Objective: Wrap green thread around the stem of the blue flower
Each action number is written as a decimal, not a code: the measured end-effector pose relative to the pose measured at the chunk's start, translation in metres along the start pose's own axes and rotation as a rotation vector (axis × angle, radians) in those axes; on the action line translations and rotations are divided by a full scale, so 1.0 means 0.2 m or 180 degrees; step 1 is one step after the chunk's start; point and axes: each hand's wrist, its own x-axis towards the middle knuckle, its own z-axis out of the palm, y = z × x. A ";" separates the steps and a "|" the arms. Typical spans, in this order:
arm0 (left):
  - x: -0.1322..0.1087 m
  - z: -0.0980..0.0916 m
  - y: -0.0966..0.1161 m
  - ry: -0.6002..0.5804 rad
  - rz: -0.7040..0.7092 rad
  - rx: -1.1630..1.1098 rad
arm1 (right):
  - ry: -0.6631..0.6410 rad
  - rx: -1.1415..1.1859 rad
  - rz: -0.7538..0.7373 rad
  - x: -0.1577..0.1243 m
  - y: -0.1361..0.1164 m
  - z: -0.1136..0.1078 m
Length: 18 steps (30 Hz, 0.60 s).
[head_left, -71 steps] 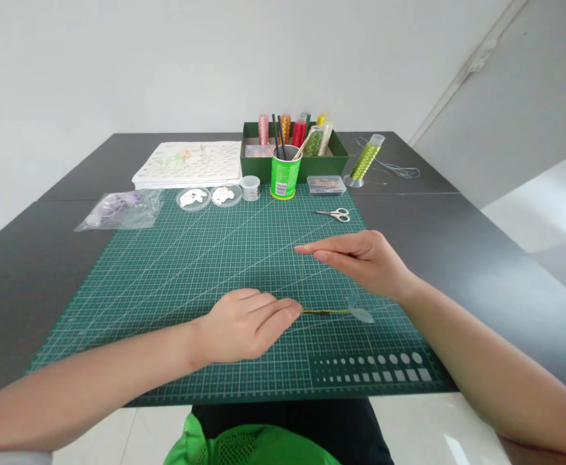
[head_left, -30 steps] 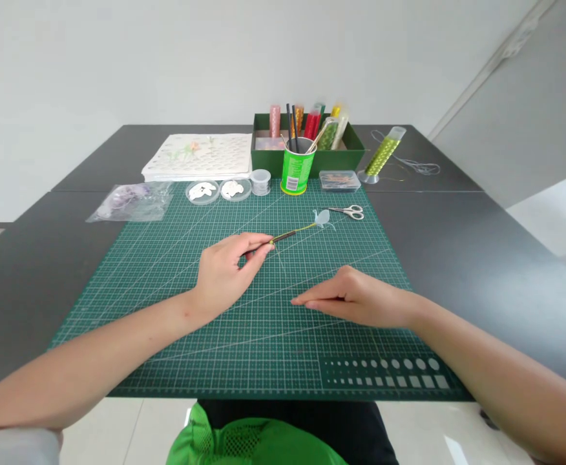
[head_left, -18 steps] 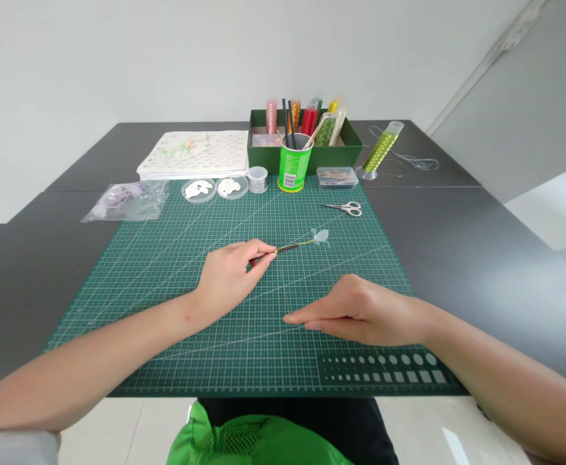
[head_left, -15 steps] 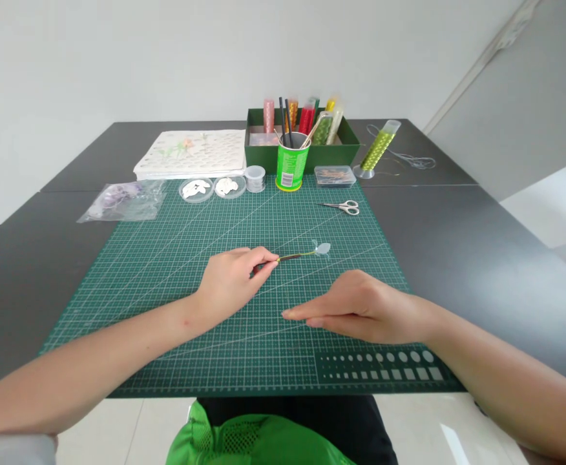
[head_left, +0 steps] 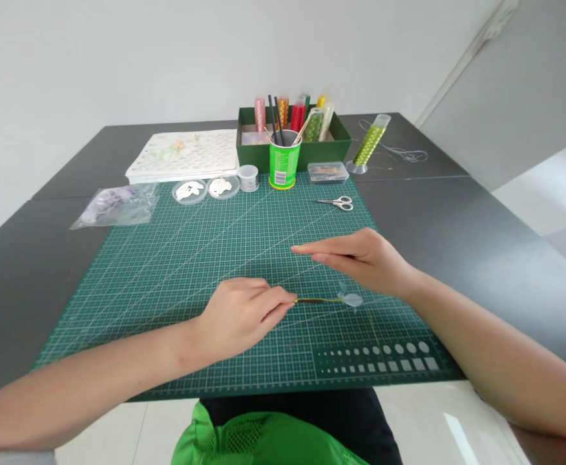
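Note:
My left hand [head_left: 244,320] is closed over the green cutting mat [head_left: 181,258], thumb and fingertips pinching the end of a thin wire flower stem [head_left: 311,301]. Part of the stem is dark brown, part yellow-green. At its right end sits a pale, translucent leaf-shaped petal [head_left: 353,299] with small wispy pieces around it. Beyond the stem, my right hand [head_left: 365,258] hovers with its fingers pressed together and pointing left. Anything between those fingertips is too fine to make out.
Small scissors [head_left: 344,203] lie farther back on the mat. Behind are a green cup [head_left: 283,166] of sticks, a clear box [head_left: 327,172], dishes of white pieces [head_left: 189,192], and a green box [head_left: 293,155] of thread spools. A yellow-green spool [head_left: 372,143] stands right, a plastic bag [head_left: 115,205] left.
My left hand has come nearer and slightly right with the flower stem. My right hand has moved away from me, from the near side of the stem to its far side.

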 end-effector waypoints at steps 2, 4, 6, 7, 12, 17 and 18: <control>-0.01 -0.01 0.02 0.0041 0.0010 -0.0129 | -0.0037 -0.0003 0.0068 0.01 0.03 0.00; -0.01 -0.02 0.03 0.0080 0.0008 -0.0215 | -0.0098 0.0033 0.0092 0.01 0.06 0.01; -0.01 -0.03 0.04 0.0120 -0.0001 -0.0242 | -0.0155 0.0072 0.0082 0.01 0.08 0.01; -0.01 -0.04 0.04 0.0160 -0.0003 -0.0241 | -0.0183 0.0090 0.0080 0.01 0.09 0.01; 0.00 -0.05 0.05 0.0422 -0.0023 -0.0218 | -0.0303 0.0127 0.0144 0.02 0.12 0.02; 0.01 -0.06 0.03 0.0563 -0.0169 -0.0051 | -0.0266 0.0170 0.0351 0.02 0.16 0.02; 0.02 -0.05 0.03 0.0544 -0.0204 -0.0055 | -0.0223 0.0183 0.0391 0.02 0.17 0.02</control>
